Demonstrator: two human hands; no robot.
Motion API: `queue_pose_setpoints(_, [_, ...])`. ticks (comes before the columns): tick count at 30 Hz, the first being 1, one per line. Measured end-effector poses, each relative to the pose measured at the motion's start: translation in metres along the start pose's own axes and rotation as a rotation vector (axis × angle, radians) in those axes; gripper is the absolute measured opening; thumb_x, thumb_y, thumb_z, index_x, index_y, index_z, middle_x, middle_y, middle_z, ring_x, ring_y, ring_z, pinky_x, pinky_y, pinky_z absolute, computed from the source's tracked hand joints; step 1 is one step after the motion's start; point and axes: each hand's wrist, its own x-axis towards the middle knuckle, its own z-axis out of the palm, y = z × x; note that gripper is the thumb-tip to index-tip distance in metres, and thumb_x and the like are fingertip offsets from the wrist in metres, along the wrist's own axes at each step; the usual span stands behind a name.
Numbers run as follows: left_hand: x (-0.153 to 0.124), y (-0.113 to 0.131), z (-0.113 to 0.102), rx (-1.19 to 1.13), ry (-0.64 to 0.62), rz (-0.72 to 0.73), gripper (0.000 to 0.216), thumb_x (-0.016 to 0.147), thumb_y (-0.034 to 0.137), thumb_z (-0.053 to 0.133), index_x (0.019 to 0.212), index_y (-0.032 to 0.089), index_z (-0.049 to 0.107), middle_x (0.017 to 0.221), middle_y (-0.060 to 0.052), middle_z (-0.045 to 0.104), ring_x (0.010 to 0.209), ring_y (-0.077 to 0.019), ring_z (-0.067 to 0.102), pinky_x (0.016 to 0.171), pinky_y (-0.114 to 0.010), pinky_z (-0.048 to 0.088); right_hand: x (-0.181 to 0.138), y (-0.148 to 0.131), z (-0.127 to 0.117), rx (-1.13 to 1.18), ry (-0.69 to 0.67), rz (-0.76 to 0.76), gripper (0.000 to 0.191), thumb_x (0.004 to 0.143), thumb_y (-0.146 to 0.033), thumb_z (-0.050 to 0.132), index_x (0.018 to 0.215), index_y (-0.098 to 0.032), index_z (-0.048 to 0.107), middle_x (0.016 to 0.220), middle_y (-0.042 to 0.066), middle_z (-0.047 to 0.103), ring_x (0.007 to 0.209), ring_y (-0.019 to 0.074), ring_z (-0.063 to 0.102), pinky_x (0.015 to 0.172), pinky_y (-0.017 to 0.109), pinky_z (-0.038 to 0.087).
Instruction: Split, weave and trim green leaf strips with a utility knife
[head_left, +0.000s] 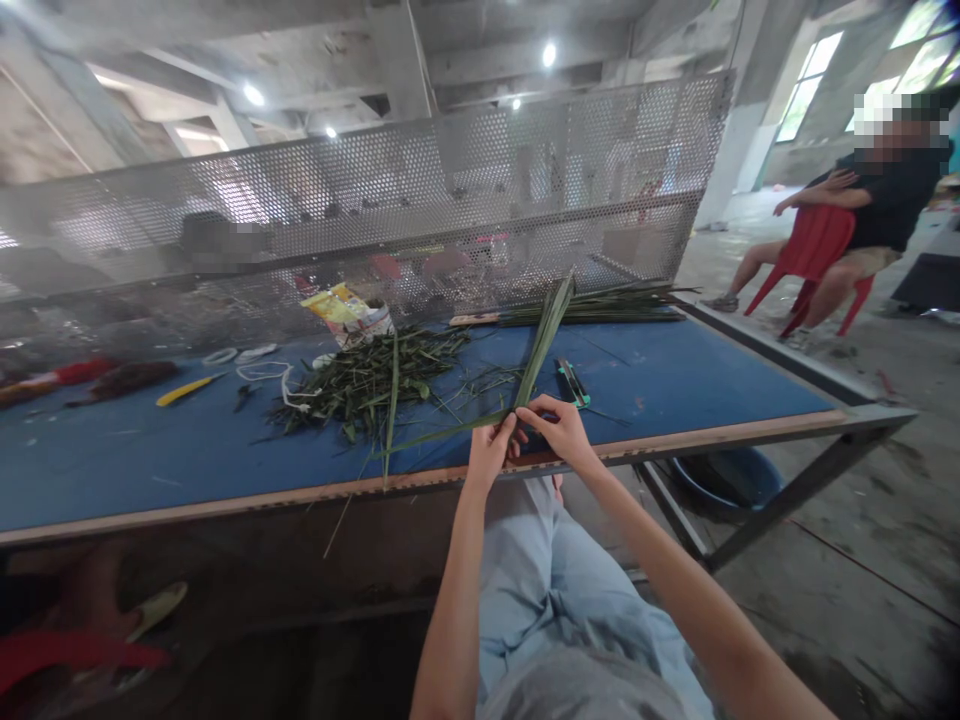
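Note:
Both my hands meet at the table's front edge around a bundle of long green leaf strips (544, 340) that slants up and away from me. My left hand (493, 450) is closed around the lower end of the bundle. With thumb and fingers pinched, my right hand (556, 428) grips the same strips from the right side. One loose strip (442, 433) runs out leftward from between my hands. Just beyond my right hand lies a black and green cutter (572, 383). The strips' lowest ends are hidden by my fingers.
A heap of green leaf scraps (375, 380) covers the blue table (697, 375) to the left, near a yellow knife (187, 390), white cord (281, 373) and a yellow bag (341, 308). More long leaves (600, 308) lie behind. A perforated metal screen (487, 190) borders the back. A person sits right on a red chair (821, 235).

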Motion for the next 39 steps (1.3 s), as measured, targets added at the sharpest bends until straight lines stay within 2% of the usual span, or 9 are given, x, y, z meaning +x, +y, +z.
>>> queue_pose_setpoints(3, [-0.006, 0.008, -0.003, -0.079, -0.073, -0.056, 0.041, 0.075, 0.052, 0.06, 0.066, 0.012, 0.06, 0.059, -0.004, 0.059, 0.043, -0.0077, 0.046, 0.043, -0.022, 0.036, 0.0, -0.006, -0.004, 0.096, -0.052, 0.03, 0.036, 0.077, -0.051, 0.06, 0.067, -0.017, 0.057, 0.066, 0.001, 0.054, 0.063, 0.0123, 0.047, 0.058, 0.024, 0.04])
queue_pose_setpoints(6, [-0.011, 0.015, -0.004, -0.341, -0.222, -0.134, 0.039, 0.074, 0.051, 0.06, 0.08, 0.013, 0.064, 0.072, -0.007, 0.063, 0.049, -0.0088, 0.048, 0.044, -0.022, 0.038, 0.001, -0.012, -0.011, 0.242, -0.124, 0.068, 0.034, 0.077, -0.049, 0.062, 0.066, -0.016, 0.057, 0.064, 0.0, 0.052, 0.061, 0.0109, 0.046, 0.058, 0.023, 0.039])
queue_pose_setpoints(10, [-0.013, 0.021, -0.001, -0.585, -0.386, -0.374, 0.033, 0.079, 0.045, 0.055, 0.083, 0.013, 0.064, 0.071, -0.008, 0.059, 0.048, -0.0085, 0.043, 0.039, -0.021, 0.033, 0.003, -0.012, -0.02, 0.368, -0.237, 0.096, 0.033, 0.077, -0.045, 0.063, 0.063, -0.016, 0.057, 0.061, -0.001, 0.053, 0.058, 0.0102, 0.046, 0.059, 0.023, 0.039])
queue_pose_setpoints(16, [-0.013, 0.018, 0.009, -0.749, -0.369, -0.579, 0.019, 0.083, 0.03, 0.054, 0.079, 0.013, 0.062, 0.062, -0.003, 0.049, 0.043, -0.0049, 0.034, 0.037, -0.017, 0.032, 0.003, -0.002, -0.022, 0.429, -0.327, 0.189, 0.037, 0.072, -0.049, 0.066, 0.058, -0.016, 0.054, 0.058, -0.001, 0.052, 0.057, 0.0107, 0.048, 0.063, 0.024, 0.041])
queue_pose_setpoints(20, [-0.014, 0.01, 0.012, -0.733, -0.255, -0.533, 0.011, 0.083, 0.023, 0.055, 0.077, 0.016, 0.06, 0.056, 0.0, 0.043, 0.041, -0.0044, 0.032, 0.038, -0.016, 0.033, 0.001, 0.002, -0.02, 0.464, -0.334, 0.242, 0.037, 0.071, -0.049, 0.067, 0.061, -0.016, 0.054, 0.061, -0.002, 0.051, 0.057, 0.0095, 0.045, 0.06, 0.022, 0.039])
queue_pose_setpoints(24, [-0.01, 0.008, 0.017, -0.629, -0.196, -0.463, 0.021, 0.08, 0.033, 0.059, 0.069, 0.015, 0.058, 0.05, 0.002, 0.042, 0.039, -0.004, 0.032, 0.037, -0.017, 0.032, 0.0, -0.001, -0.021, 0.442, -0.351, 0.241, 0.035, 0.076, -0.049, 0.063, 0.072, -0.015, 0.059, 0.066, -0.001, 0.049, 0.058, 0.009, 0.041, 0.056, 0.02, 0.036])
queue_pose_setpoints(28, [-0.005, 0.019, 0.015, -0.336, -0.135, -0.252, 0.03, 0.066, 0.038, 0.072, 0.06, 0.015, 0.054, 0.051, 0.001, 0.053, 0.041, -0.0072, 0.045, 0.04, -0.02, 0.035, 0.004, -0.006, -0.03, 0.445, -0.202, 0.2, 0.042, 0.081, -0.058, 0.052, 0.085, -0.016, 0.059, 0.065, -0.002, 0.042, 0.056, 0.009, 0.039, 0.052, 0.021, 0.036])
queue_pose_setpoints(31, [-0.004, 0.027, 0.01, -0.158, -0.124, -0.125, 0.029, 0.065, 0.037, 0.073, 0.059, 0.014, 0.055, 0.057, -0.003, 0.063, 0.042, -0.0093, 0.051, 0.042, -0.021, 0.037, 0.01, -0.007, -0.037, 0.401, -0.119, 0.147, 0.039, 0.079, -0.056, 0.056, 0.08, -0.017, 0.058, 0.064, -0.003, 0.043, 0.054, 0.0086, 0.04, 0.051, 0.021, 0.036])
queue_pose_setpoints(39, [-0.002, 0.016, 0.007, -0.114, -0.152, -0.212, 0.028, 0.063, 0.035, 0.072, 0.058, 0.015, 0.054, 0.051, -0.003, 0.063, 0.039, -0.0103, 0.051, 0.041, -0.021, 0.038, 0.016, -0.002, -0.043, 0.351, -0.011, 0.143, 0.032, 0.075, -0.047, 0.064, 0.086, -0.018, 0.062, 0.057, -0.005, 0.042, 0.051, 0.0082, 0.039, 0.048, 0.021, 0.034])
